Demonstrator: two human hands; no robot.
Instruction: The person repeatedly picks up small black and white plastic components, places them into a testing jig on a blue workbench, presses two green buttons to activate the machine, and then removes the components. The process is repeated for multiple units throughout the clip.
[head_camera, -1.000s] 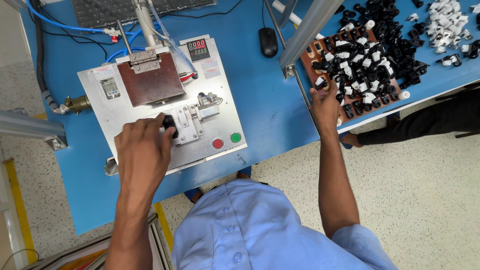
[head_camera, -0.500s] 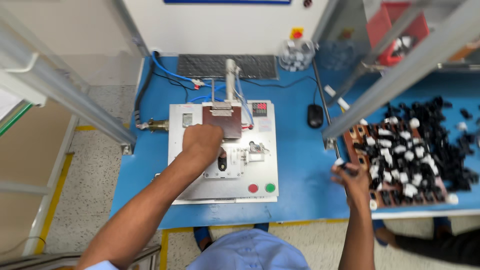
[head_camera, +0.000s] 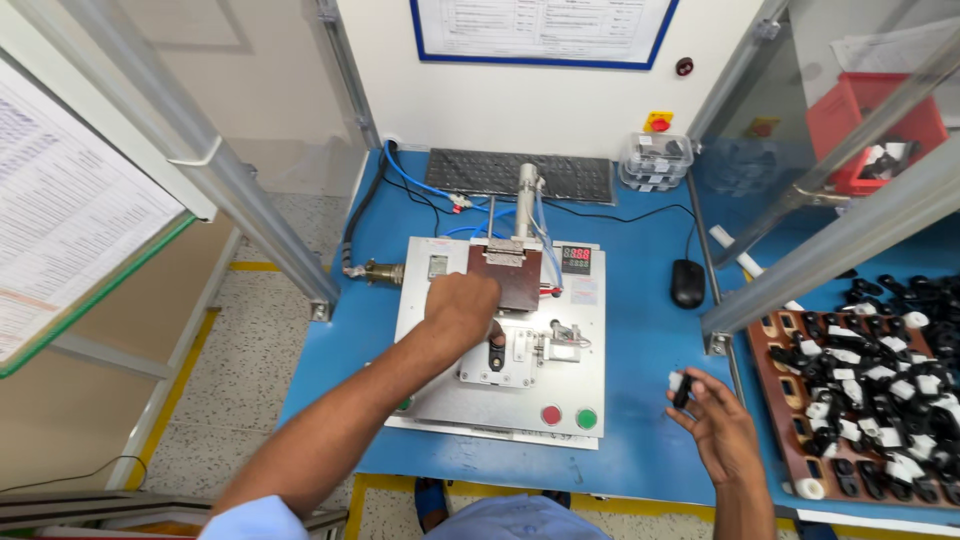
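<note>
- A slanted metal frame post (head_camera: 200, 160) is crossing the far left of the view, with a printed sheet (head_camera: 70, 220) hanging behind a pane beside it.
- A brass connector (head_camera: 378, 272) is sticking out at the left edge of the white fixture plate (head_camera: 440, 400), which is lying on the blue table (head_camera: 640, 400).
- The left hand (head_camera: 460, 308) is resting on the fixture, its grip curled downward with the fingertips (head_camera: 494, 332) pressing on a small black part (head_camera: 497, 352) seated in the metal nest (head_camera: 500, 365); whether the fingers are pinching it or only touching cannot be told.
- A brown hinged block (head_camera: 520, 275) is sitting just behind that hand, under an upright metal cylinder (head_camera: 527, 195).
- A red button (head_camera: 551, 415) and a green button (head_camera: 587, 418) are sitting side by side at the near edge of the plate.
- A black mouse (head_camera: 687, 283) is lying on the table to the right of the fixture.
- The right hand (head_camera: 715, 425) is hovering above the table near its front edge, its grip pinching a small black-and-white part (head_camera: 679, 387) between thumb and fingertips.
- A brown tray (head_camera: 790, 440) is lying at the far right, crowded with more black and white parts (head_camera: 880, 380).
</note>
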